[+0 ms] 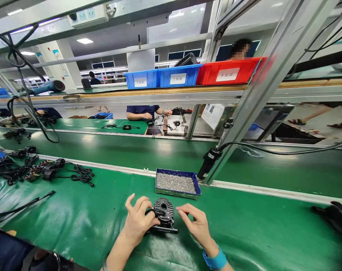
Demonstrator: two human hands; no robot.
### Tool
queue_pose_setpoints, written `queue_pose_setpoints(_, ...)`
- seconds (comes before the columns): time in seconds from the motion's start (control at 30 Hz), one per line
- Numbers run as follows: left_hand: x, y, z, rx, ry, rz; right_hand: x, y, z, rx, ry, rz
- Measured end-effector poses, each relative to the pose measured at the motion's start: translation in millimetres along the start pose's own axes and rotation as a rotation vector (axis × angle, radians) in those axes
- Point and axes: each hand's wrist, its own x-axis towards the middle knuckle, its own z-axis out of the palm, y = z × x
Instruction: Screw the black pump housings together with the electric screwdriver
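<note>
Housing point(164, 211), black, lies on green mat point(89, 226) just before screw tray point(177, 183); left hand point(137, 223) curled on its left side, right hand point(196, 223) loosely open, fingertips at its edge; one-sided hold may tip it into tray

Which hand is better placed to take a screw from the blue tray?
Probably the right hand: only fingertips touch the black housing, close to the screw tray; the left hand grips it.

Left hand point(138, 221) curls with fingers pinched; right hand point(196, 224) spreads loosely, fingertips pointing leftward.
</note>
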Motion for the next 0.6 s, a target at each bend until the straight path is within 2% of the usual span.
queue_pose_setpoints(0.1,1,-5,-0.3,-0.014,0.021,0.064,21,15,-2,-0.069,-0.020,0.095)
queue_pose_setpoints(0.2,1,-9,-0.8,-0.048,0.029,0.079,50,35,-5,-0.176,-0.104,0.203)
queue_pose_setpoints(0.4,-3,-14,0.8,-0.127,0.001,0.062,99,74,-2,-0.379,-0.420,0.360)
queue_pose_setpoints(0.6,-7,-12,-8.8,-0.174,0.016,0.051,111,99,8,-0.507,-0.680,0.506)
